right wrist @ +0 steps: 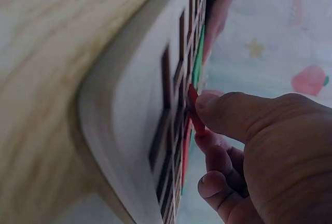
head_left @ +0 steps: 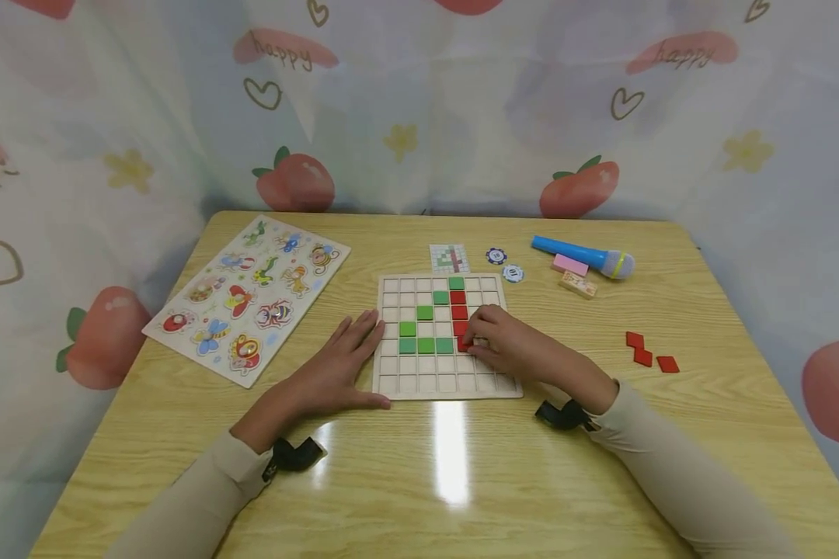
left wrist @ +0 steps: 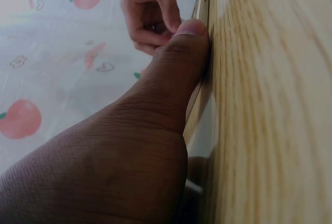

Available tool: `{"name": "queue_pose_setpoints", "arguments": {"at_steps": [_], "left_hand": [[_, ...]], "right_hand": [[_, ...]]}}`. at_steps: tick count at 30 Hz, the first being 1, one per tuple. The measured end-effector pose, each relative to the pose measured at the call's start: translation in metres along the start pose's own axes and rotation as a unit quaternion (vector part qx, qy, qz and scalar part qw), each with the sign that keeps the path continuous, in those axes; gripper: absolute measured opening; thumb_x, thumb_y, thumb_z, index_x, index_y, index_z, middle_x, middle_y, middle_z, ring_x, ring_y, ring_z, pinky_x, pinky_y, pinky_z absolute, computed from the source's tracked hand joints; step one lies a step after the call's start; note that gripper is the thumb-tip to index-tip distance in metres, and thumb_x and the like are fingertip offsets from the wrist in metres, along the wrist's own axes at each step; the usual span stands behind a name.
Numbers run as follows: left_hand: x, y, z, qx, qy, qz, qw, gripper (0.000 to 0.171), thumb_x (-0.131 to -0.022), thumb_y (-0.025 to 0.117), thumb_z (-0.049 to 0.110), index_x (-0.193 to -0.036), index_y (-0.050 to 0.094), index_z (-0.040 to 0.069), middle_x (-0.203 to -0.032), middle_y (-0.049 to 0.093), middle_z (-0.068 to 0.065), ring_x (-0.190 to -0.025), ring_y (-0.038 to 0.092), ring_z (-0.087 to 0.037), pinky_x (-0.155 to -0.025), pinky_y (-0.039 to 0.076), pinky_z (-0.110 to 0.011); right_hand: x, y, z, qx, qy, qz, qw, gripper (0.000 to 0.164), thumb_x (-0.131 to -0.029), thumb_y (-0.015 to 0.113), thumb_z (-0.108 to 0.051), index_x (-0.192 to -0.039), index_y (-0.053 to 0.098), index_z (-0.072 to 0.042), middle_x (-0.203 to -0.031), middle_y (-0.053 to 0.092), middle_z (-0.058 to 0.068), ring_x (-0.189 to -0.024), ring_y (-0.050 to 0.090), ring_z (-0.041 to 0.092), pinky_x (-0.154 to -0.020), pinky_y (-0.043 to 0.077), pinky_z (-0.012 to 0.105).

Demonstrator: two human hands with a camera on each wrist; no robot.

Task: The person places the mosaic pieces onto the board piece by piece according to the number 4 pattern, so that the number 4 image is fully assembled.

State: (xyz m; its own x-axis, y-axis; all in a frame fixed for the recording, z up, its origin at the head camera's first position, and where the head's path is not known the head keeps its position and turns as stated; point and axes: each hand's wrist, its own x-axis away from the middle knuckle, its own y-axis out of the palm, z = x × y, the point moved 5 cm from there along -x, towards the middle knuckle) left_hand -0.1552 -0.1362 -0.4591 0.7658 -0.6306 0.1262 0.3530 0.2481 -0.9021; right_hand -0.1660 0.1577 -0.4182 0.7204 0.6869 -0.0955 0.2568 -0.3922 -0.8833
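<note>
A wooden grid board [head_left: 419, 384] lies at the middle of the table, with green tiles [head_left: 426, 345] and red tiles [head_left: 458, 312] set in several of its squares. My right hand [head_left: 506, 341] is over the board's right half. In the right wrist view, its thumb and fingertip pinch a red tile [right wrist: 194, 111] tilted against the grid, just below the column of red ones. Fingers spread, my left hand [head_left: 332, 369] rests along the board's left edge, its thumb near the front corner. A small card [head_left: 449, 258] with a coloured grid pattern lies behind the board.
Loose red tiles [head_left: 643, 357] lie on the table at the right. Behind them are a blue toy microphone [head_left: 573, 252], a pink block [head_left: 569, 265], a patterned block [head_left: 578, 284] and two round chips [head_left: 513, 273]. An insect puzzle board [head_left: 252, 299] lies at the left.
</note>
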Motion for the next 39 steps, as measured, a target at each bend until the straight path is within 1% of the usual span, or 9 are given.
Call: {"name": "queue_pose_setpoints", "arguments": {"at_steps": [7,15,20,23,26,30,32,35,39], "left_hand": [[-0.006,0.0,0.005,-0.007,0.008,0.001,0.9999,0.135,-0.079,0.072,0.084,-0.172,0.01,0.009,-0.183,0.002,-0.008,-0.171,0.001,-0.024,-0.141,0.003,-0.049],[-0.01,-0.001,0.003,-0.007,0.009,-0.001,0.9999,0.135,-0.079,0.071,0.085,-0.173,0.01,0.01,-0.183,0.001,-0.007,-0.171,0.001,-0.024,-0.141,0.003,-0.05],[-0.002,0.001,-0.002,-0.004,-0.007,-0.004,1.0,0.135,-0.078,0.071,0.086,-0.173,0.01,0.011,-0.183,-0.001,-0.007,-0.171,0.001,-0.025,-0.14,0.003,-0.051],[0.004,0.001,-0.004,-0.003,-0.016,-0.005,0.9999,0.135,-0.078,0.072,0.086,-0.173,0.01,0.012,-0.183,-0.002,-0.006,-0.171,0.001,-0.025,-0.14,0.003,-0.051],[0.005,0.0,-0.003,-0.001,-0.01,-0.001,0.9999,0.134,-0.078,0.071,0.086,-0.173,0.011,0.012,-0.183,-0.001,-0.006,-0.171,0.001,-0.025,-0.14,0.003,-0.051],[0.003,0.0,-0.001,0.001,-0.003,-0.004,1.0,0.134,-0.079,0.071,0.085,-0.173,0.011,0.011,-0.183,-0.001,-0.006,-0.171,0.001,-0.025,-0.14,0.003,-0.051],[0.003,0.0,0.0,0.002,-0.002,-0.005,1.0,0.134,-0.08,0.073,0.083,-0.173,0.011,0.01,-0.183,-0.001,-0.007,-0.171,0.001,-0.025,-0.14,0.003,-0.051],[0.002,0.0,0.0,0.006,0.0,-0.003,1.0,0.133,-0.08,0.075,0.081,-0.173,0.011,0.01,-0.183,-0.001,-0.007,-0.171,0.001,-0.026,-0.14,0.003,-0.051],[0.002,-0.001,0.0,0.005,-0.002,-0.006,1.0,0.133,-0.08,0.072,0.083,-0.173,0.011,0.011,-0.183,-0.001,-0.006,-0.171,0.001,-0.025,-0.14,0.003,-0.051]], "right_hand": [[0.001,0.003,0.002,0.016,0.006,0.009,1.0,0.011,-0.099,0.077,-0.011,-0.108,0.071,-0.014,-0.113,0.062,0.002,-0.106,0.057,0.015,-0.085,0.06,0.031],[0.005,0.002,-0.005,0.049,-0.056,0.027,0.997,0.012,-0.1,0.074,-0.009,-0.112,0.073,-0.012,-0.115,0.068,0.0,-0.104,0.058,0.016,-0.088,0.061,0.031],[0.011,0.0,-0.006,0.042,-0.072,0.038,0.996,0.019,-0.098,0.075,-0.006,-0.116,0.075,-0.012,-0.121,0.07,0.002,-0.112,0.06,0.02,-0.098,0.06,0.039],[0.029,-0.009,0.002,0.033,-0.056,0.064,0.996,0.023,-0.098,0.073,-0.001,-0.12,0.073,-0.01,-0.125,0.069,0.005,-0.116,0.06,0.024,-0.099,0.058,0.042],[0.064,-0.028,0.023,0.039,0.009,0.127,0.991,0.029,-0.095,0.073,0.005,-0.12,0.071,-0.009,-0.123,0.069,0.004,-0.116,0.06,0.021,-0.096,0.056,0.037],[0.126,-0.052,0.059,0.048,0.139,0.198,0.969,0.028,-0.097,0.072,0.005,-0.122,0.071,-0.007,-0.115,0.069,0.007,-0.097,0.057,0.016,-0.074,0.05,0.027],[0.154,-0.06,0.075,0.05,0.208,0.2,0.956,0.026,-0.101,0.068,0.0,-0.126,0.069,-0.004,-0.116,0.067,0.013,-0.092,0.055,0.019,-0.066,0.044,0.025],[0.186,-0.067,0.094,0.04,0.292,0.17,0.94,0.032,-0.104,0.065,-0.006,-0.135,0.063,0.003,-0.122,0.061,0.024,-0.094,0.055,0.029,-0.065,0.044,0.025],[0.207,-0.069,0.107,0.031,0.334,0.127,0.934,0.039,-0.102,0.068,-0.007,-0.136,0.06,0.008,-0.128,0.057,0.031,-0.099,0.057,0.039,-0.07,0.047,0.029]]}}
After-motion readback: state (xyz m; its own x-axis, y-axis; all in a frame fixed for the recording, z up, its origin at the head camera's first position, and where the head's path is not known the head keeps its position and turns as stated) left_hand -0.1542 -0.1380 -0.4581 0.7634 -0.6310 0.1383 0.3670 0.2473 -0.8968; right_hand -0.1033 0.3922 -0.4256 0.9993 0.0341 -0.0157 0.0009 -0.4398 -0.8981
